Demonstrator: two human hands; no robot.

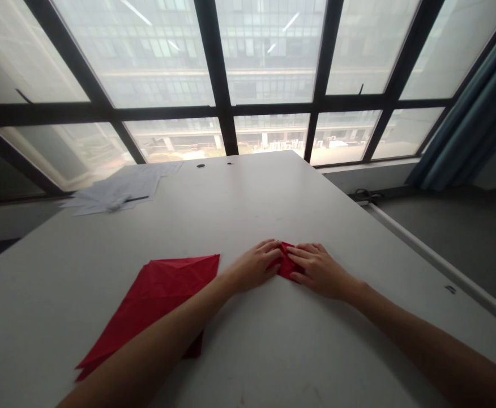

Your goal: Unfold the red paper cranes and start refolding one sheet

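Note:
A small piece of folded red paper (286,262) lies on the white table, between my two hands. My left hand (260,265) grips its left side, fingers curled over the paper and thumb at the near edge. From the other side my right hand (318,271) holds it down, fingertips on its surface and thumb close to the lower corner. Much of the paper is hidden beneath the fingers. Larger red paper sheets (146,306) with creases lie to the left, partly covered by my left forearm.
White papers (120,187) are spread at the table's far left, with a dark pen (137,199) on them. The white table (239,221) reaches to the large windows. A blue curtain (456,130) hangs at the right, beyond the table's right edge.

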